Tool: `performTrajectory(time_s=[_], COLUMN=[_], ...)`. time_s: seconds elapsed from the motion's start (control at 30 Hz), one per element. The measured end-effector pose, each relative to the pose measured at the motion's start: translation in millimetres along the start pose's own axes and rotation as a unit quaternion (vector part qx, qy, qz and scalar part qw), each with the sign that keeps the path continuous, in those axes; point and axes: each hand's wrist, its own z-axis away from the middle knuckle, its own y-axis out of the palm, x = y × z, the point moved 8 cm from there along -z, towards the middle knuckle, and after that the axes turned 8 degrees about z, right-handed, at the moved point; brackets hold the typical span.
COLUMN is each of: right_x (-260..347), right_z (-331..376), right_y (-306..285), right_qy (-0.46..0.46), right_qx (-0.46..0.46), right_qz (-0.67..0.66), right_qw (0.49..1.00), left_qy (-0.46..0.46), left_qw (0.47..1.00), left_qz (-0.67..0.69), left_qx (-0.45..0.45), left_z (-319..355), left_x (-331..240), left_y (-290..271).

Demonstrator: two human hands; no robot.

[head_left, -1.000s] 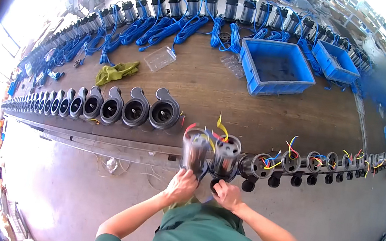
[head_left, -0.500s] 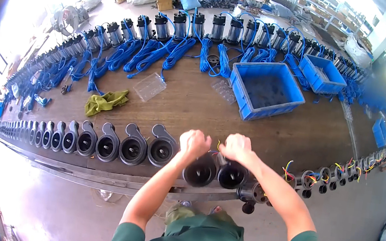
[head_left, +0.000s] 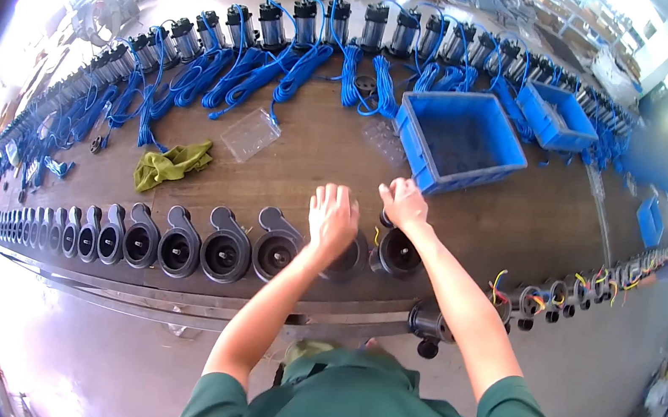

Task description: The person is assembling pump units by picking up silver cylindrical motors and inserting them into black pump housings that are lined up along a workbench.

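My left hand (head_left: pixel 333 217) is closed over the upper part of a black round pump housing (head_left: pixel 352 259), which it partly hides. Beside it, my right hand (head_left: pixel 405 205) has its fingers bent round the top of a second black pump housing (head_left: pixel 399 256), whose open round face is toward me. A small dark knob-like part (head_left: pixel 385 218) shows under the right fingers, along with a bit of yellow wire. What exactly the fingertips press on is hidden. Just left of my left hand stands another black housing (head_left: pixel 276 255) with a raised spout, first in a long row.
Motor bodies with coloured wires (head_left: pixel 532 301) line the table edge at right; a dark cylinder (head_left: pixel 427 318) lies nearer. Beyond are a blue crate (head_left: pixel 456 181), a smaller blue bin (head_left: pixel 558 118), a green cloth (head_left: pixel 173 165), clear plastic trays (head_left: pixel 251 135) and metal pumps with blue cables (head_left: pixel 271 25).
Both hands have moved away from me, farther over the table, and the two housings under them have shifted inward from the edge. The view has tilted slightly.
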Motion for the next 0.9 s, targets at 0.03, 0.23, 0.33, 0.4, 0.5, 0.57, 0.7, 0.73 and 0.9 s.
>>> performTrajectory(time_s=[0.03,0.23,0.33,0.4,0.5,0.57,0.7,0.73,0.9], right_x=[8.5,-30.2,-26.3,-33.1,-33.4,-33.4,-23.6,-21.5,-20.7], right_z=[11.2,201.6,238.9,228.6,208.4,203.4,218.6,217.1,220.2], right_y=[-24.1,-63.0,16.3,34.8,34.0,29.9,28.3,28.7,28.3], right_qy=[0.012,0.361,0.516,0.502,0.479,0.466,0.474,0.471,0.462], right_qx=[-0.057,-0.098,0.172,0.158,0.099,0.112,0.120,0.119,0.091], right_qz=[-0.068,-0.449,-0.550,-0.572,-0.577,-0.557,-0.529,-0.538,-0.551], right_qw=[0.996,0.812,0.634,0.629,0.654,0.678,0.693,0.689,0.689], left_qy=[0.005,-0.685,-0.584,-0.604,-0.641,-0.636,-0.630,-0.633,-0.646], left_qw=[0.998,0.393,0.466,0.402,0.372,0.373,0.369,0.369,0.381], left_qz=[0.059,0.613,0.663,0.683,0.662,0.664,0.672,0.669,0.650], left_qx=[0.011,0.028,-0.039,-0.082,-0.115,-0.122,-0.123,-0.126,-0.122], left_z=[23.8,220.5,194.0,184.2,184.8,185.7,190.6,191.2,200.5], left_x=[-21.7,11.7,56.6,55.6,52.6,55.9,55.9,58.7,52.7], left_y=[-29.8,20.6,55.5,61.4,64.0,63.3,62.0,62.5,56.8])
